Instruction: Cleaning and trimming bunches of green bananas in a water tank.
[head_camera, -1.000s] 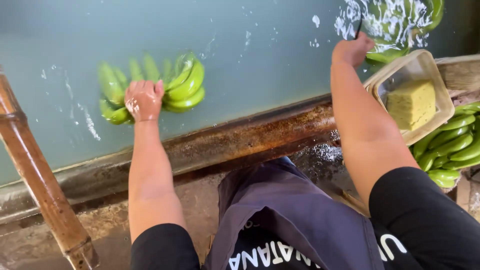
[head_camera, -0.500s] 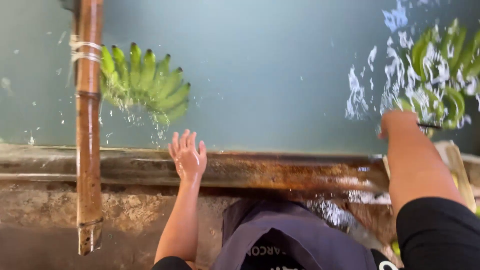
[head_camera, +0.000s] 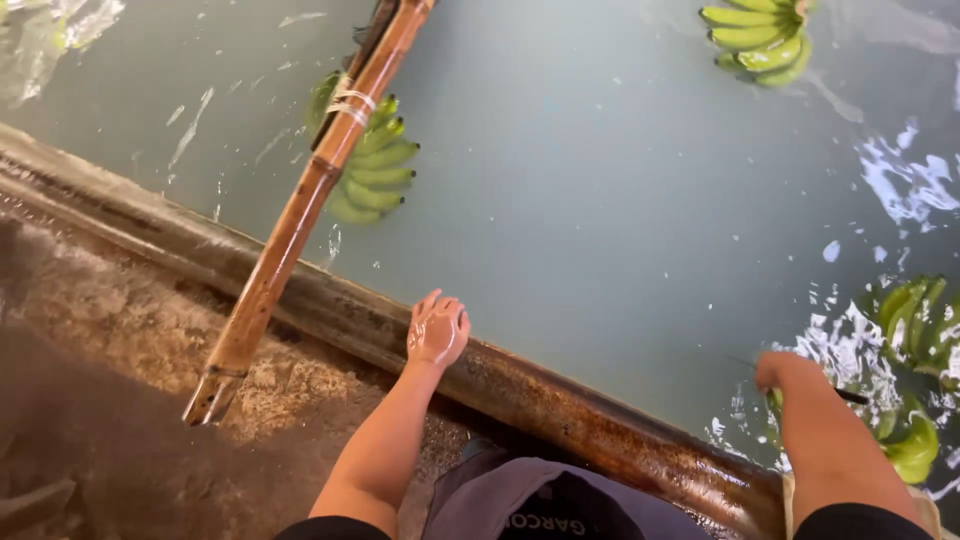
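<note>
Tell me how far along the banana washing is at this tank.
Done: two green banana bunches float loose, one by the bamboo pole at, one far off at. In hand: the right hand is in the splashing water among bananas, apparently holding a thin dark tool; the left hand hangs open and empty over the tank rim. Left: those bananas at the right.

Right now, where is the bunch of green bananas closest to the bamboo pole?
In the head view, that bunch of green bananas floats in the water upper left of centre, partly under the bamboo pole, beyond the tank edge and the left hand.
</note>
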